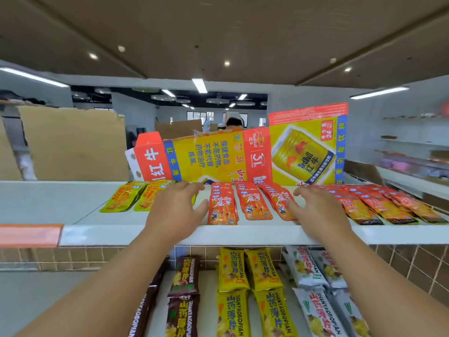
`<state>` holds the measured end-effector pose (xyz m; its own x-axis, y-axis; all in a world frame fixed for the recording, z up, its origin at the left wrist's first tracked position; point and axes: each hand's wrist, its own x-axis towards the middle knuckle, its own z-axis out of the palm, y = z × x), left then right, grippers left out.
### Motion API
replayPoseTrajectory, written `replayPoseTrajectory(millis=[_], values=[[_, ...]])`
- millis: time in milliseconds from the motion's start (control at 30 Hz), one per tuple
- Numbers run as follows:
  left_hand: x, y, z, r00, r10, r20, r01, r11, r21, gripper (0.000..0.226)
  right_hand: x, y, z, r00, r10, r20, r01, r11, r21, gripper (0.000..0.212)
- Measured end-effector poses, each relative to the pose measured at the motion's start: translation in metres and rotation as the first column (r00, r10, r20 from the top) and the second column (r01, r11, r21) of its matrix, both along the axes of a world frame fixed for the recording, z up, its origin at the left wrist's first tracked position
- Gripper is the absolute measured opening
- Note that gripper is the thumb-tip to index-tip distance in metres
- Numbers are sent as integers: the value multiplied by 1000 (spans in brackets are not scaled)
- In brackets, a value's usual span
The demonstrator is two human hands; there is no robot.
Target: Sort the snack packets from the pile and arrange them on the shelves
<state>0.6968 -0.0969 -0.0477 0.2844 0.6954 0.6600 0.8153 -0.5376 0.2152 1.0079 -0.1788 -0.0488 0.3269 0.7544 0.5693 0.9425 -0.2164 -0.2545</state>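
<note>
Two bare hands of yours reach over the white upper shelf point(150, 233), both palm down. Your left hand point(175, 210) rests with its fingers point(194, 187) spread loosely, the tips over the far end of the yellow-green flat snack packets point(126, 197) and the thumb stretched toward the nearest orange-red flat snack packets point(222, 207). Your right hand point(317, 206) also has its fingers spread, hovering over or resting on the shelf beside the third orange-red row; whether it touches a packet you cannot tell. Neither hand is pinching anything.

The orange-red packets lie in three overlapped rows between your hands, running back from the shelf's front edge, the right row tilted a little. The yellow-green packets lie in two fanned rows left of your left hand. To the right of your right hand, red-and-orange long packets with dark ends point(393, 207) fan out across the shelf.

Behind all the rows stands a flattened yellow-and-red cardboard drinks carton point(243, 156), printed with a gold can, upright along the back of the shelf.

On the lower shelf point(209, 278), beneath your forearms, lie dark brown oblong snack packets point(184, 278) on the left, yellow oblong snack packets point(245, 273) in the middle and white oblong snack packets point(313, 271) on the right, each kind in its own columns. An orange price strip point(30, 235) sits on the upper shelf's front edge at far left.
</note>
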Motion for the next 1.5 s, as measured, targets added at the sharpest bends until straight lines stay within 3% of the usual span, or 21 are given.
replayPoseTrajectory(millis=[233, 333, 500, 600, 1300, 1367, 1500], values=[[2, -5, -1, 995, 89, -37, -93, 987, -127, 51, -10, -8, -3, 997, -64, 36, 67, 994, -90, 44], [7, -8, 2, 999, 38, 10, -34, 966, -257, 51, -6, -10, -5, 999, -40, 11, 41, 992, -118, 47], [28, -14, 7, 999, 41, 5, -37, 929, -368, 56, -4, -6, -4, 999, -18, 28, 20, 995, -98, 46], [43, -23, 5, 999, 40, 1, -36, 912, -408, 48, -2, -9, -8, 999, -21, 30, 23, 997, -73, 48], [45, -19, -6, 996, 90, 28, -77, 949, -305, 56, 0, -3, -12, 997, -36, 74, 37, 999, -14, 48], [46, -21, -7, 994, 101, 40, -87, 961, -264, 53, -1, -5, -12, 996, -41, 74, 42, 999, -13, 48], [47, -25, -19, 979, 193, 67, -191, 981, -34, 50, 0, -3, -14, 995, -65, 76, 64, 998, 16, 49]])
